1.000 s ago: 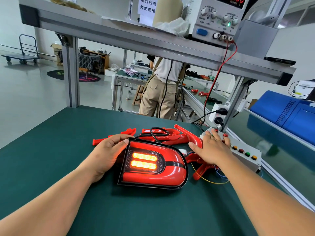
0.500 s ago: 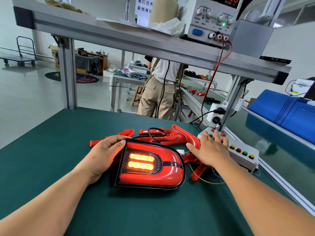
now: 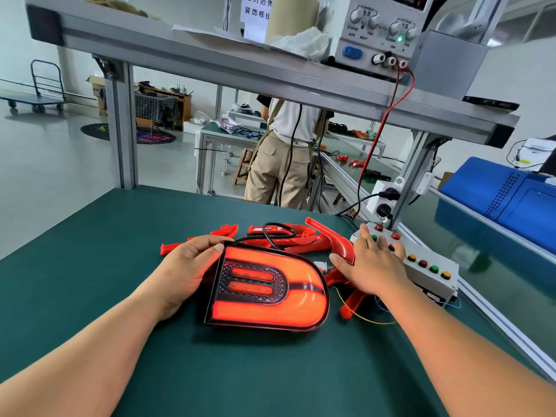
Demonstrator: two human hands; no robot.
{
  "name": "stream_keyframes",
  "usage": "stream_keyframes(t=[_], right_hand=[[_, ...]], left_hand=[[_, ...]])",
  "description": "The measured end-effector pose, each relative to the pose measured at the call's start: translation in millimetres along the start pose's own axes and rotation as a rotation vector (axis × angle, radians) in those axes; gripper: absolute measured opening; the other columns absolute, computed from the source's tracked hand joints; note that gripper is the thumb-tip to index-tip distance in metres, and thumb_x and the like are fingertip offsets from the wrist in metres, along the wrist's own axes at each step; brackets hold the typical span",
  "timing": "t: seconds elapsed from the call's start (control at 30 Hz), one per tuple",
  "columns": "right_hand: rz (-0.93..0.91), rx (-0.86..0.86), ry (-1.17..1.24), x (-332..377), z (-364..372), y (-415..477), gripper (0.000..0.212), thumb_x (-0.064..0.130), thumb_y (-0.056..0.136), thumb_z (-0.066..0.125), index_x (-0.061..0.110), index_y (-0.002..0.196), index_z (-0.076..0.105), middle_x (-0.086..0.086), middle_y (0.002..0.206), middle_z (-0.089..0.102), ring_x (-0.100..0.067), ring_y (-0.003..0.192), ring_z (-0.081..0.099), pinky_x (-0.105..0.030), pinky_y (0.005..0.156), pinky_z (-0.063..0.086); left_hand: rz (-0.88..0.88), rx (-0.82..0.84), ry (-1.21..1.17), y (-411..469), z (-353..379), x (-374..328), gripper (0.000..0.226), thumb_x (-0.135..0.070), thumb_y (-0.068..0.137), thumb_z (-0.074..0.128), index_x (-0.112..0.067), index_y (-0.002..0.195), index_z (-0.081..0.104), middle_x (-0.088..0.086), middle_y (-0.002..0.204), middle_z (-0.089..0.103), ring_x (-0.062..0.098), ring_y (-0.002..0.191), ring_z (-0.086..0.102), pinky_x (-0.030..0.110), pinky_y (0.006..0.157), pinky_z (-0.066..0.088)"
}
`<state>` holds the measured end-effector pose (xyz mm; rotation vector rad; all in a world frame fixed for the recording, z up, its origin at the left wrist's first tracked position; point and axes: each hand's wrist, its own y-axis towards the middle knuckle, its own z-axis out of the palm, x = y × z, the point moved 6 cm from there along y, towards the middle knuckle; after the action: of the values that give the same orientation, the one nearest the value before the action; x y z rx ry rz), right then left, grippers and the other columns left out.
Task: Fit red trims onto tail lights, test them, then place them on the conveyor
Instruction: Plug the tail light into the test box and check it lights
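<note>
A D-shaped red tail light lies flat on the green bench. Its outer band glows bright orange-red, while the two inner bars are dim. My left hand grips its left edge, thumb on the top corner. My right hand lies spread on the white button box, fingers on the buttons at its far end. Several loose red trims lie behind the light, with a black cable looped over them. More red trims stick out under my right wrist.
A power supply stands on the overhead shelf, with red and black leads hanging down to the box. The conveyor runs along the right beside a blue machine. A person stands at the bench beyond.
The two inner bars have gone dim and the outer band has lit up. My right fingers have shifted slightly on the buttons. My left hand has stayed on the light.
</note>
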<state>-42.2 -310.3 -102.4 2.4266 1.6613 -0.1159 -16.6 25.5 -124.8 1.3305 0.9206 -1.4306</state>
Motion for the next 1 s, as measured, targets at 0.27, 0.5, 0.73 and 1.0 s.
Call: stream_keyframes(t=[0.27,0.5,0.73,1.0], right_hand=[[0.002,-0.021,-0.003,0.5,-0.9,-1.0,0.09,0.081,0.086,0.016,0.016,0.149,0.029,0.0,0.165,-0.007,-0.031,0.149,0.012,-0.053,0.112,0.016],[0.008,-0.023,0.0,0.2,0.8,0.2,0.091,0.081,0.086,0.016,0.016,0.15,0.027,0.0,0.165,-0.009,-0.032,0.15,0.01,-0.052,0.111,0.017],[0.009,-0.019,0.004,-0.1,2.4,0.5,0.09,0.08,0.086,0.016,0.017,0.15,0.027,0.0,0.164,-0.011,-0.032,0.15,0.009,-0.053,0.113,0.017],[-0.003,0.001,0.004,1.4,1.2,0.3,0.087,0.079,0.088,0.015,0.017,0.146,0.031,0.001,0.164,-0.013,-0.032,0.15,0.006,-0.052,0.11,0.018]], left_hand=[[-0.002,-0.011,0.0,-1.9,1.2,-1.7,0.022,-0.012,0.1,0.049,-0.011,0.109,0.069,0.015,0.101,0.072,0.023,0.088,0.066,0.041,0.088,0.055],[0.009,-0.01,-0.007,-2.9,1.3,-3.1,0.021,-0.012,0.1,0.049,-0.014,0.103,0.07,0.01,0.094,0.074,0.021,0.084,0.067,0.04,0.087,0.055],[0.006,-0.005,0.003,-2.1,0.1,-2.4,0.021,-0.013,0.1,0.05,-0.012,0.108,0.07,0.02,0.107,0.071,0.027,0.091,0.066,0.048,0.095,0.052],[0.002,-0.009,-0.003,-1.5,0.0,-1.4,0.022,-0.012,0.101,0.049,-0.014,0.106,0.07,0.016,0.102,0.073,0.024,0.089,0.067,0.044,0.091,0.054]])
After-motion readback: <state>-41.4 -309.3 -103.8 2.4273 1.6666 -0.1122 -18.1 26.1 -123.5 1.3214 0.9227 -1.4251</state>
